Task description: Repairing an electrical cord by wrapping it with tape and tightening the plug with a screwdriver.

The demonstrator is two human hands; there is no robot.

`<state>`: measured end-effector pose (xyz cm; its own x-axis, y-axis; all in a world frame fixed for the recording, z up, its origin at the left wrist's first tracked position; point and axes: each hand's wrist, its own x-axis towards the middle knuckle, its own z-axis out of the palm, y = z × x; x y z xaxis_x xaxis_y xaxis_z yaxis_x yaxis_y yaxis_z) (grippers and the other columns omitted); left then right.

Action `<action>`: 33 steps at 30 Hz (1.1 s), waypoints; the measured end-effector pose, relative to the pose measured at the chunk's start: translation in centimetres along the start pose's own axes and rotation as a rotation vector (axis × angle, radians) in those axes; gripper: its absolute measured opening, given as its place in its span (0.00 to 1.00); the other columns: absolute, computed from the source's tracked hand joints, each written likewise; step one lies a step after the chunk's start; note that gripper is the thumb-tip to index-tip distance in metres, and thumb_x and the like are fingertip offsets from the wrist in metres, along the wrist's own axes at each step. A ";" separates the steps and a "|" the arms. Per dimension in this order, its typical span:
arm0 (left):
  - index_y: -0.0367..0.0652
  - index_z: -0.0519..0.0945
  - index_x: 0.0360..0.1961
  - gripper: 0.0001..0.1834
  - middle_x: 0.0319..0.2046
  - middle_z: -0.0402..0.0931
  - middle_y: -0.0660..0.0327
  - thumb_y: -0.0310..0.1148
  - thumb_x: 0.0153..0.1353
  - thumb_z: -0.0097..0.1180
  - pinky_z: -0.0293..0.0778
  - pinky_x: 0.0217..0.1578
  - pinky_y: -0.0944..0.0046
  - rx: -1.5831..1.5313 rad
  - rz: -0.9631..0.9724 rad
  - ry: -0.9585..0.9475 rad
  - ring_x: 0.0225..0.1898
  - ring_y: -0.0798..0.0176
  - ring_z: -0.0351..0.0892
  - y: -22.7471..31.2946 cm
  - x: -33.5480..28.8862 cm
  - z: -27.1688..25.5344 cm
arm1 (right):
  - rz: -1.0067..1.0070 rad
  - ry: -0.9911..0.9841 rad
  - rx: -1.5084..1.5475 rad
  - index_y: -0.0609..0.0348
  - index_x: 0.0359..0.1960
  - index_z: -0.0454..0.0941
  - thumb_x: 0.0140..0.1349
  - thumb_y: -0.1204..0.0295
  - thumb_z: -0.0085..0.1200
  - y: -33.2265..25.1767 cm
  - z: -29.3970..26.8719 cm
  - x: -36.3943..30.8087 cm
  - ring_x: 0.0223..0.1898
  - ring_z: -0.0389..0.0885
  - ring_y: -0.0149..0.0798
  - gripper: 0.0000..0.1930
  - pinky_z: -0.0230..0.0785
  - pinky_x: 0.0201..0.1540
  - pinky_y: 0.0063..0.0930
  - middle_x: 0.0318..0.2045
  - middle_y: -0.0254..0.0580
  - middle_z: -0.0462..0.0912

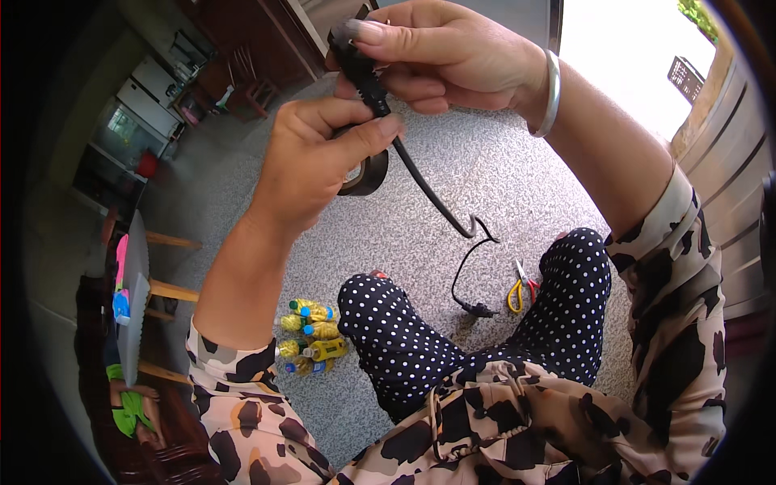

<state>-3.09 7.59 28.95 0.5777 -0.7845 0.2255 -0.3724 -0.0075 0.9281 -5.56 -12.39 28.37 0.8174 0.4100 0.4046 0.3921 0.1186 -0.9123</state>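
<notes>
Above the speckled floor (517, 178): black cord (422, 179) held up.
Left fingers (330, 115) grip cord and tape roll (370, 178); right fingers (420, 42) pinch cord's connector (347, 53).

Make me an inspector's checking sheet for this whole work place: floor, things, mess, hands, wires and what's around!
Surface: speckled grey-white floor.
Job's things: black tape roll and the black cord's thick end, both held up; scissors with yellow and red handles on the floor.
Clutter: small bottles grouped by the person's left knee.
Hands: left hand grips the tape roll beside the cord; right hand grips the thick end.
Cables: black cord hangs down, other end near the scissors.
Surroundings: table at left, chair beyond, bright opening at upper right.
</notes>
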 end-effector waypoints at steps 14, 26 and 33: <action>0.29 0.78 0.30 0.11 0.22 0.73 0.67 0.27 0.47 0.60 0.65 0.24 0.75 0.273 -0.075 -0.115 0.23 0.77 0.67 -2.1 -0.7 1.1 | 0.072 0.156 -0.476 0.68 0.42 0.67 0.56 0.75 0.53 0.2 2.6 -2.2 0.14 0.75 0.25 0.15 0.66 0.14 0.14 0.21 0.39 0.77; 0.32 0.78 0.32 0.11 0.23 0.72 0.69 0.27 0.46 0.59 0.65 0.25 0.77 0.144 -0.155 -0.194 0.24 0.79 0.68 -0.1 -2.3 1.7 | -0.010 0.099 -0.357 0.70 0.38 0.71 0.55 0.69 0.55 -1.0 0.7 -4.5 0.14 0.72 0.25 0.15 0.64 0.14 0.17 0.23 0.41 0.79; 0.32 0.77 0.33 0.14 0.24 0.74 0.67 0.27 0.43 0.58 0.65 0.25 0.77 0.119 -0.240 -0.256 0.24 0.78 0.69 0.0 -2.4 1.4 | 0.021 -0.006 -0.294 0.70 0.36 0.69 0.53 0.71 0.53 -1.0 0.1 -4.1 0.11 0.71 0.27 0.14 0.63 0.09 0.16 0.21 0.44 0.78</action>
<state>-5.48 8.61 28.05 0.4637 -0.8814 -0.0899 -0.3388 -0.2702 0.9012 -9.35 -14.12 27.58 0.8245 0.4150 0.3848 0.4815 -0.1570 -0.8623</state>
